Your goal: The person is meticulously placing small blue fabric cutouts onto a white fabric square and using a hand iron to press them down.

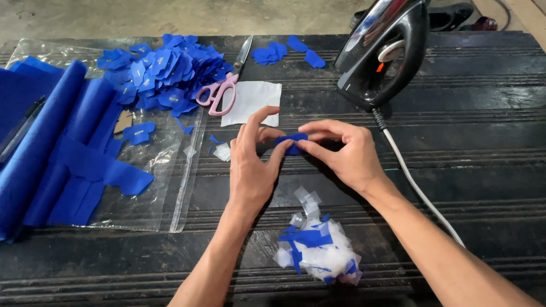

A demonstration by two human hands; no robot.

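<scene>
From the head view, both hands meet over the dark ribbed counter (466, 148), pinching one small blue piece (293, 143) between them: the left hand (253, 165) closes thumb and fingertips on its left end, the right hand (341, 150) closes thumb and forefinger on its right end, so the piece sits just off the counter, directly in front of the white square (250, 102). The piece looks like thin cut fabric or felt, so it is likely very light, soft and limp, apt to fold or crease under pressure rather than break; holding it by the two edges with fingertips, as now, seems the sound grip, since a flat-palm hold would crumple it. Left of the white square, touching its corner, lie pink scissors (219, 94), and beyond them a heap (162, 68) of like blue pieces on a clear plastic sheet (153, 187). Further left of the square lie rolled blue cloth (51, 142) lengths. Right of the square stands a black iron (387, 51), tilted up on its heel, its white cord (418, 190) trailing toward the person. Nearer than the square, below the hands, sits a pile of scraps (318, 250), white and blue.
</scene>
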